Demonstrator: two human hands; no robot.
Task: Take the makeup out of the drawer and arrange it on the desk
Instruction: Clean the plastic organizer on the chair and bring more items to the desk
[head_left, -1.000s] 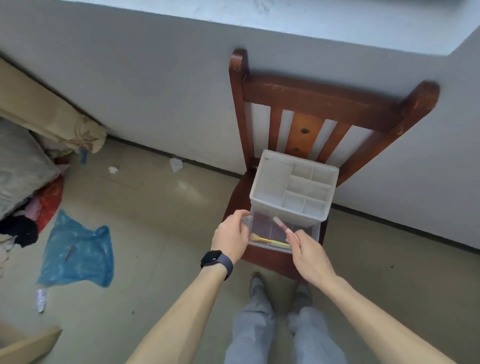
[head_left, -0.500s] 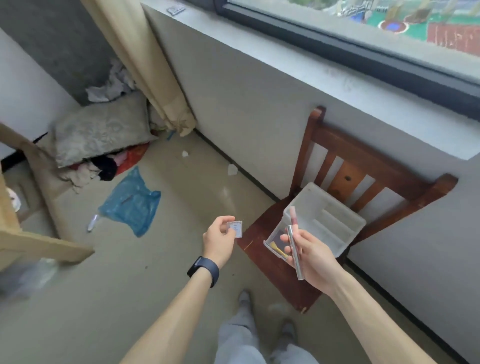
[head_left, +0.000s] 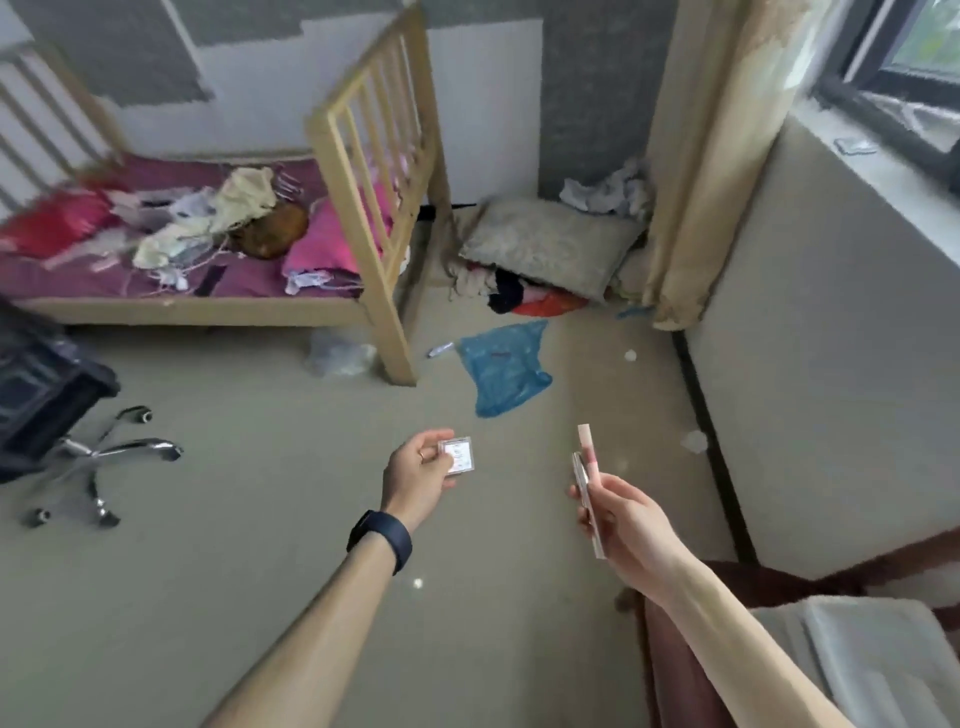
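Observation:
My left hand (head_left: 415, 480) pinches a small square clear makeup case (head_left: 456, 455) over the open floor. My right hand (head_left: 631, 525) grips two slim makeup sticks upright: a pink lip gloss tube (head_left: 587, 453) and a silver pen-like stick (head_left: 584, 493) beside it. The white plastic drawer organizer (head_left: 878, 654) sits at the lower right on the dark wooden chair (head_left: 670, 670), partly behind my right forearm. No desk is in view.
A wooden bed frame (head_left: 374, 208) with clothes on it stands at the back left. An office chair base (head_left: 98, 457) is at the left. A blue plastic bag (head_left: 501, 366), a pillow (head_left: 550, 247) and a curtain (head_left: 711, 156) lie ahead, with bare floor between.
The view has swung left, away from the chair and drawer toward the room. Both hands came away from the drawer, carrying the small case and the two sticks.

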